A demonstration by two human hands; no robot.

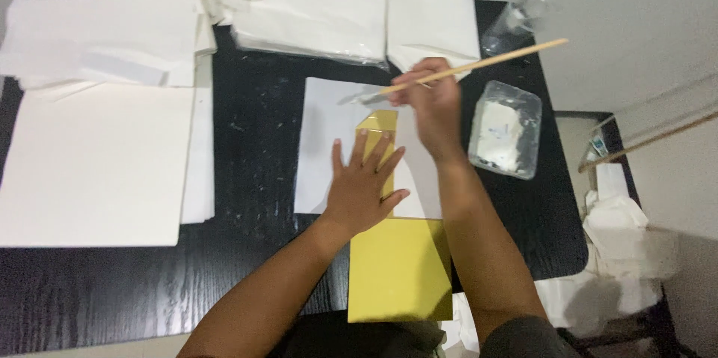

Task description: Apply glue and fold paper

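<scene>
The left hand [364,190] lies flat with its fingers spread, grasping nothing, pressing down on a yellow sheet [399,268] whose wide part runs back from the palm toward the person while a narrow folded strip reaches forward past the fingertips. Under the fingers and to either side of them is a white sheet of paper [329,141] on the black table [254,148]. Just ahead of the left fingertips, the right hand [432,100] is closed around a long wooden-handled brush [479,64], the handle angling up and away to that hand's right, the bristle end pointing to its left and sitting just above the top of the yellow strip. Just to the right of the right hand stands a clear plastic tub [506,128] with something white in it. Beyond the right hand lie stacks of white paper [430,25], and well off to the left of the left hand rests a large white sheet [93,163].
</scene>
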